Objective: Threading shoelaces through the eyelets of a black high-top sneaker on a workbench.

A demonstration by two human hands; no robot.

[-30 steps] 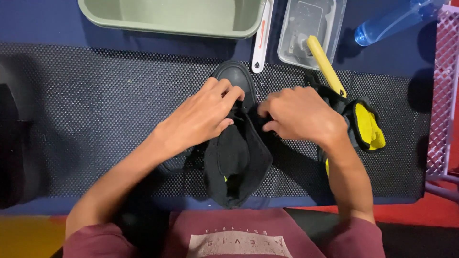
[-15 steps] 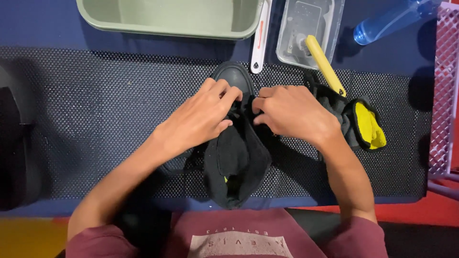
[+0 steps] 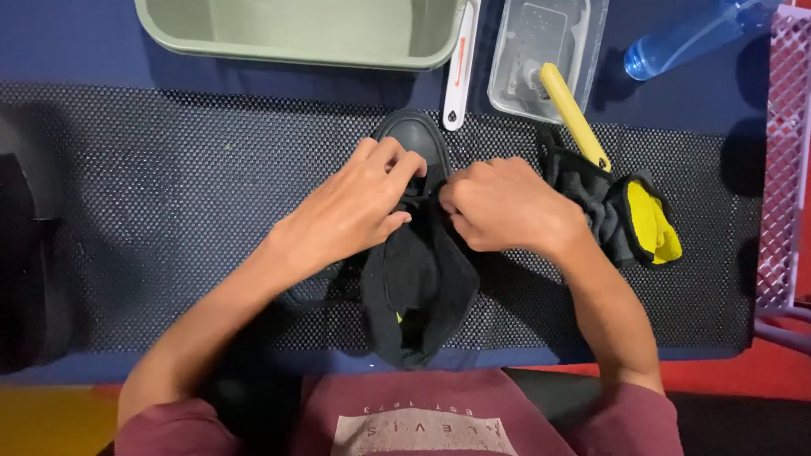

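My left hand (image 3: pixel 351 215) rests on the black shoe (image 3: pixel 418 262), fingers curled and pinched at the lacing area near the toe; what exactly the fingertips grip is hidden beneath them. The shoe lies at the centre of the black mesh mat (image 3: pixel 169 203), toe pointing away from me, its upper folded open toward my chest. My right hand (image 3: pixel 507 207) meets the left just beside it, fingers bent inward and closed on the same part of the shoe; the contact point is covered. To the right lies a black-and-yellow cloth (image 3: pixel 629 219), touching a yellow-handled brush (image 3: pixel 574 114). A blue bottle (image 3: pixel 688 38) is cut off by the top edge.
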